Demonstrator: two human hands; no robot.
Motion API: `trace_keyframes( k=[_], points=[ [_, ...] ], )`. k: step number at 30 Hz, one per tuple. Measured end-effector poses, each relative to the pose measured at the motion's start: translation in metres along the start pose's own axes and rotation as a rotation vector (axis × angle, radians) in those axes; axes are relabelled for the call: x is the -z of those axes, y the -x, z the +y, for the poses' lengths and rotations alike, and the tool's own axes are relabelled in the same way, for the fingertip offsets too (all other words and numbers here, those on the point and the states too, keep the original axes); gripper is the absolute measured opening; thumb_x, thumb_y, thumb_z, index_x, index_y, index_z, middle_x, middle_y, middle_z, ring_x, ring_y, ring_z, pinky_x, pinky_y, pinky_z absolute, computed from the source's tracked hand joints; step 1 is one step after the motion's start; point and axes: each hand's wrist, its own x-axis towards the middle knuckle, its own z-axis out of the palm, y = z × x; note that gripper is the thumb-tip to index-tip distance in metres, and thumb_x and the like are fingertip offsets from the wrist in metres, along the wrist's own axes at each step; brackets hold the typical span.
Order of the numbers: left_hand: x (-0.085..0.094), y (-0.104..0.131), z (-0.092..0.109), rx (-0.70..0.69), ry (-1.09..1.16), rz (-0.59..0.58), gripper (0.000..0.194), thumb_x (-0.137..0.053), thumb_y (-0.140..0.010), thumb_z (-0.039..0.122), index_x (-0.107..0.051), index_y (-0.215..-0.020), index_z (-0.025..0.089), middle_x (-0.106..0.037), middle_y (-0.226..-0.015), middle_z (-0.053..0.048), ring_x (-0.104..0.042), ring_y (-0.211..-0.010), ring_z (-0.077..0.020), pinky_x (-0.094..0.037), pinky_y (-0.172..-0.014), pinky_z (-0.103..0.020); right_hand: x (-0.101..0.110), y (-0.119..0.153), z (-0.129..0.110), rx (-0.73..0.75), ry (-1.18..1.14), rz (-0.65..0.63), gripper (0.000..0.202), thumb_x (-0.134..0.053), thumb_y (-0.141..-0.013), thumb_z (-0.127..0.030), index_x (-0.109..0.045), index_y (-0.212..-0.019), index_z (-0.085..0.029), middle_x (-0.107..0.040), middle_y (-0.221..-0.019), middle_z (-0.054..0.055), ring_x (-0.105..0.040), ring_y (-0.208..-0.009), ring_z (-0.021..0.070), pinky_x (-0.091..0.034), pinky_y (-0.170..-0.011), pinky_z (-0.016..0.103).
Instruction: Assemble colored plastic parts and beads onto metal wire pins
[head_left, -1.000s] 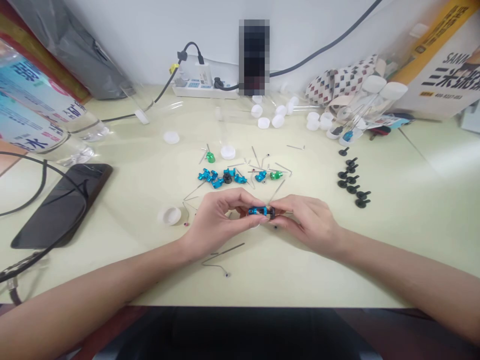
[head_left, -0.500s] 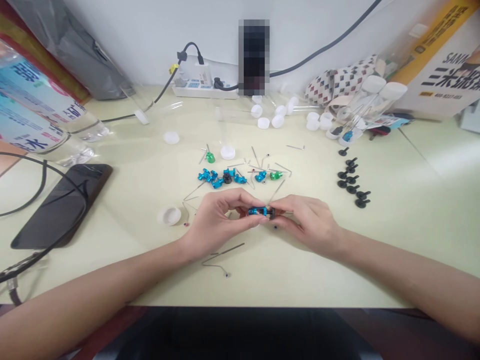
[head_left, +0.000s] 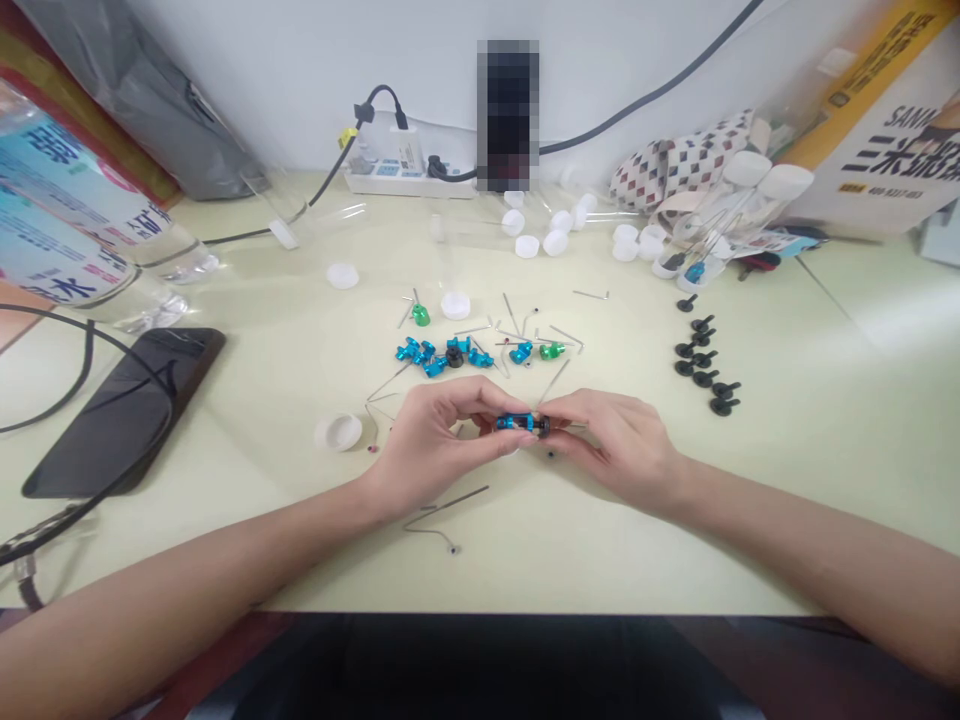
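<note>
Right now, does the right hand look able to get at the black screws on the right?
Probably yes: the right hand would have to let go of the black knob, but bare tabletop leads to the black screws.

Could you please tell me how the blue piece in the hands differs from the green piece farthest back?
The blue piece is blue, while the green piece is green. The blue piece is pinched by the left hand, with the right hand at its black knob; the green piece lies on the table. Both look shiny.
</note>
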Motion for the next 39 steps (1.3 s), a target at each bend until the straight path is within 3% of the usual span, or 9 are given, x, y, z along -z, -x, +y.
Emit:
trace_keyframes(
  k=[39],
  points=[
    [0.0001,-0.0003,0.0003,0.009,0.005,-0.008,0.015,-0.072,-0.072,0.022,-0.069,-0.085,0.016,-0.068,-0.076,-0.005,-0.059,-0.065,-0.0143,-0.049,-0.06,-0.028,0.0018,-0.0017,-0.0013,-0.006,-0.003,0.003,0.023,-0.06,-0.085,-0.023,-0.054,-0.106,-0.016,-0.069,-0.086,0.003,-0.065,-0.075,0.0136,-0.054,-0.066,0.024]
  ],
)
